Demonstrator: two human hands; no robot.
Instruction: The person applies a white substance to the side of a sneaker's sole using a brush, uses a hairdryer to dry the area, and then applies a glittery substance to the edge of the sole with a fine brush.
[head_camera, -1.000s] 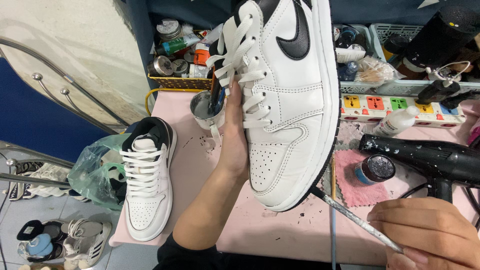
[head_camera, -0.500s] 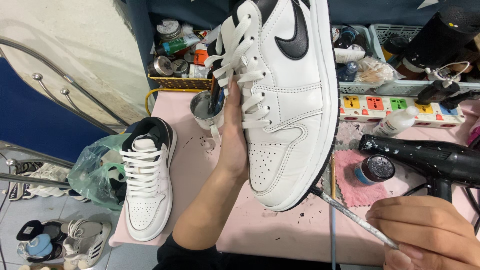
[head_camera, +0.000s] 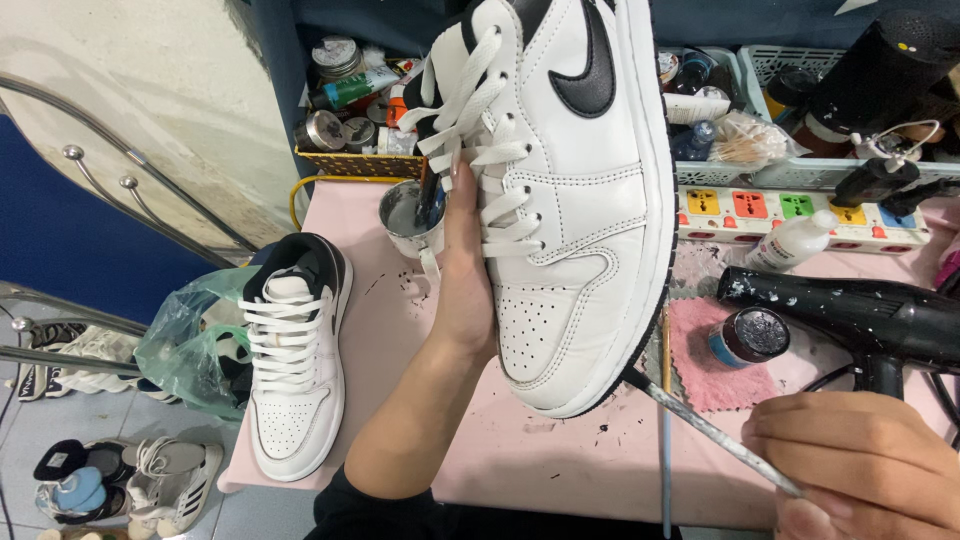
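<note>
Head view: white sneaker (head_camera: 570, 200) held upright over pink table (head_camera: 500, 460) in closed left hand (head_camera: 468, 270), right hand (head_camera: 860, 465) pinched shut on thin brush (head_camera: 700, 425), tip touching black sole edge near toe, apparently mid-painting, steady strokes likely needed along edge.

A single view, from a camera worn on the person's head, looks steeply down and forward over the pink tabletop (head_camera: 560, 460) from its near edge toward its far edge. It sits close: the raised white sneaker (head_camera: 570, 200) fills the upper middle of the frame, and its top is cut off. The left hand (head_camera: 468, 270) enters from the bottom centre, and the right hand (head_camera: 860, 465) is cropped at the bottom right corner. Past the tabletop's left edge, the floor shows far below. There is no second view to share the scene.
</note>
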